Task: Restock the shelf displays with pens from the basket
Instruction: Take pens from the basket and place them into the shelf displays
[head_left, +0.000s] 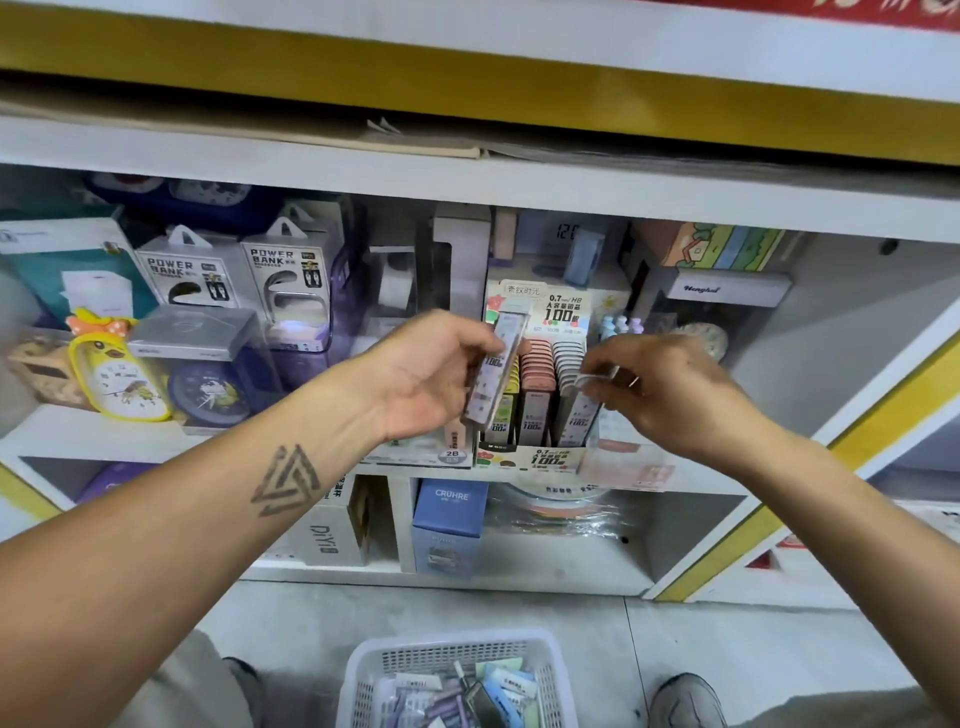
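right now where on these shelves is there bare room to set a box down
Bare shelf lies right of the lead display box, behind the right hand. The lower cubby is also bare right of the blue box. Left, around the duck clock, it is crowded.

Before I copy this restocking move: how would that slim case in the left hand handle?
The slim case, pinched by the left hand, looks rigid: it stays straight held near one edge. Probably light, as fingertips alone carry it. Its glossy faces suggest it could slip.
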